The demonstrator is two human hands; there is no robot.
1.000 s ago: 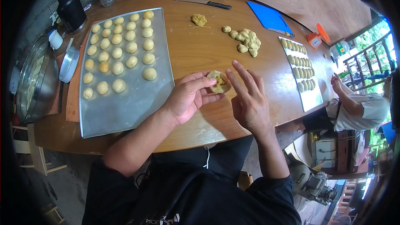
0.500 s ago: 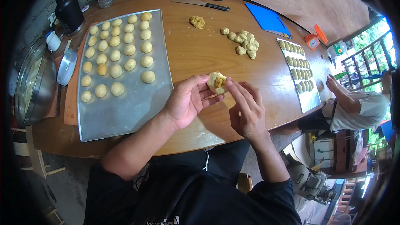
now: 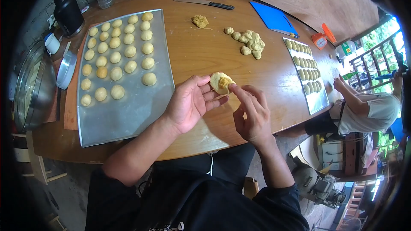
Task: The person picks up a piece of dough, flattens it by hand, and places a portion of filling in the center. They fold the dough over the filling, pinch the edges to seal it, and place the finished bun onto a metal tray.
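A flattened piece of pale dough (image 3: 221, 83) with a lump of brown filling (image 3: 224, 82) on it rests on the fingers of my left hand (image 3: 191, 105), palm up and thumb at its edge. My right hand (image 3: 252, 113) touches the filling and the dough's right edge with a fingertip. To the left, a metal tray (image 3: 124, 119) bears several round dough balls in rows. Beyond my hands lie a mound of filling (image 3: 200, 21) and a cluster of dough pieces (image 3: 252, 41) on the wooden table (image 3: 192, 55).
Two knives (image 3: 220, 5) and a blue board (image 3: 274, 18) lie at the back. A second tray (image 3: 316, 102) with several dough pieces is at the right, near an orange scale (image 3: 319, 40) and another person (image 3: 372, 111). A metal bowl (image 3: 36, 98) stands far left.
The dough looks more opened out on my left fingers, with its filling more exposed. Both hands have shifted slightly left, and the whole view has moved a little.
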